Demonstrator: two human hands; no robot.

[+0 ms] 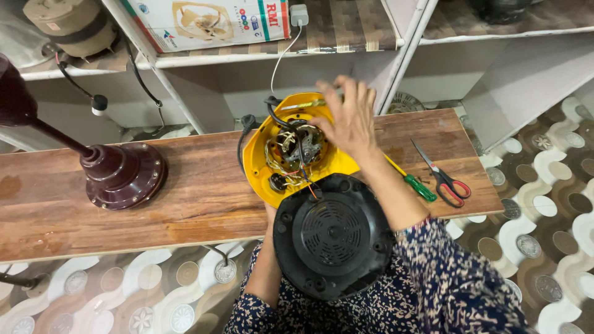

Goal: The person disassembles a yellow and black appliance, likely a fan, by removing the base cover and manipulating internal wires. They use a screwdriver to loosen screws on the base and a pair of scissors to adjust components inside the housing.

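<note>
**Working Inside an Opened Yellow Appliance**

Resting nearest the body, a round black base cover [334,235] hides most of the left hand [270,213]; its grip cannot be told, though it seems to prop the yellow housing [260,154] from below. That housing lies open on the wooden board [185,204], motor windings [297,145] exposed. Over them the right hand [349,117] spreads, fingers apart, clasping nothing visible. Beside the forearm lie a green-handled screwdriver [419,187] and red-handled scissors [442,179]. Farther left stands a maroon fan base [120,173], its top cut off.

Bright, even indoor light; soft shadows; slight edge distortion
</note>
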